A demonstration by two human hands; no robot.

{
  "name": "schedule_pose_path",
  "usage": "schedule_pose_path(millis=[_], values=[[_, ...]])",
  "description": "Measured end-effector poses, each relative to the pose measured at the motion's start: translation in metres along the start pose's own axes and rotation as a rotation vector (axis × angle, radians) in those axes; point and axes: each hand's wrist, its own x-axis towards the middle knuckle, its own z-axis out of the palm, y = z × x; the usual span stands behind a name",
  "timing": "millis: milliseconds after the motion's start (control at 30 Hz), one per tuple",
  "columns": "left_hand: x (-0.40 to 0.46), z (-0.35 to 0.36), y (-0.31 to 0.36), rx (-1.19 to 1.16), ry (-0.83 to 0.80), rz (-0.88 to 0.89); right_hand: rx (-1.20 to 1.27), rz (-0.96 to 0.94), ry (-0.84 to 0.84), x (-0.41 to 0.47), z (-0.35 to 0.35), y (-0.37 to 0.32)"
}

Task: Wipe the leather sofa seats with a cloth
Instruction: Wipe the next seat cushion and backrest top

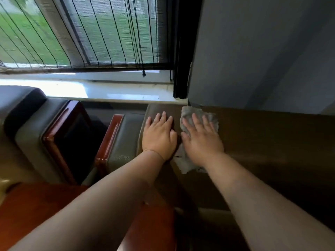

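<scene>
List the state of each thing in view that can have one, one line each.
left hand: flat on the sofa top, fingers straight, holding nothing
right hand: flat, pressing the cloth onto the sofa
cloth: grey, spread under the right hand, crumpled at its edges
sofa: brown leather, its top being wiped
blind: lowered most of the way, a gap left above the sill

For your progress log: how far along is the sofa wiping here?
Done: cannot tell; no wiped patch stands out. In hand: the right hand presses the grey cloth flat on the brown sofa top by the wall; the left hand rests flat beside it. Left: the long stretch to the right.
</scene>
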Motion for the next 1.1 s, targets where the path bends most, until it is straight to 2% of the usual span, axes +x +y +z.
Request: schedule_pose_path(millis=[100,167,267,367,500,600,667,733,800,867,1000,1100], values=[[-0.014,-0.020,-0.036,-0.232,0.003,-0.013,0.013,0.019,0.005,0.000,-0.001,0.027],[-0.020,-0.017,-0.090,-0.106,-0.016,-0.063,-0.007,0.097,0.030,0.002,0.002,0.031],[-0.018,0.001,-0.161,0.038,-0.161,-0.123,-0.012,0.203,0.058,0.004,0.003,0.014],[-0.011,0.018,-0.178,0.043,-0.114,-0.081,-0.030,0.263,0.057,0.011,0.003,-0.020],[-0.013,0.022,-0.182,0.028,-0.080,-0.060,-0.026,-0.049,0.024,0.010,0.016,-0.112],[-0.011,0.019,-0.183,0.024,-0.086,-0.051,-0.047,-0.186,-0.030,0.016,0.014,-0.112],[-0.011,0.023,-0.183,0.021,-0.091,-0.045,-0.029,-0.094,-0.046,0.039,0.006,-0.077],[-0.012,0.024,-0.186,0.017,-0.083,-0.053,-0.007,0.117,-0.064,0.075,-0.004,-0.044],[-0.010,0.025,-0.186,0.018,-0.079,-0.049,-0.037,0.221,-0.072,0.107,-0.013,-0.036],[-0.011,0.026,-0.187,0.013,-0.072,-0.044,-0.017,0.109,-0.108,0.124,-0.014,-0.067],[-0.010,0.027,-0.188,0.029,-0.074,-0.040,-0.058,-0.268,-0.119,0.104,-0.003,-0.141],[-0.010,0.027,-0.188,0.022,-0.075,-0.041,0.022,-0.232,-0.126,0.093,-0.006,-0.112]])
